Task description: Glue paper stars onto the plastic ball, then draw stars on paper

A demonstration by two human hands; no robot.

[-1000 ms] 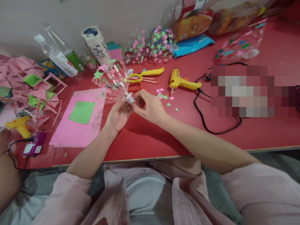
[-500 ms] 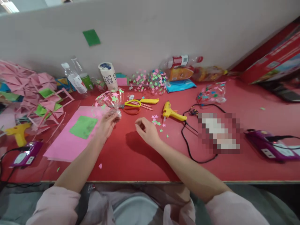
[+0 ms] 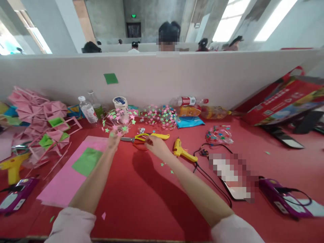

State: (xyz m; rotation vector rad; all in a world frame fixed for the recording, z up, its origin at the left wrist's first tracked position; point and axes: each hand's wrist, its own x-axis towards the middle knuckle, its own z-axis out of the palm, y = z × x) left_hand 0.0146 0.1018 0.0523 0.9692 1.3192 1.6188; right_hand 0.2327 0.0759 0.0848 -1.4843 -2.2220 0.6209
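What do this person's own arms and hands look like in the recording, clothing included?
The left hand and right hand are bare: no gloves, and no watch or bracelet visible. Loose, creased, pale pink sleeves end near the elbows, without visible markings.

The big red table goes from left to right. A low, pale wall stands along its far side, and a green square is on that wall, left of the middle. Past it is a big room with a gray far wall. There is a small, glowing green sign above a dark, door-like shape. Tall, bright windows shine white on the far right, and more white light comes in on the far left, near a pale post.
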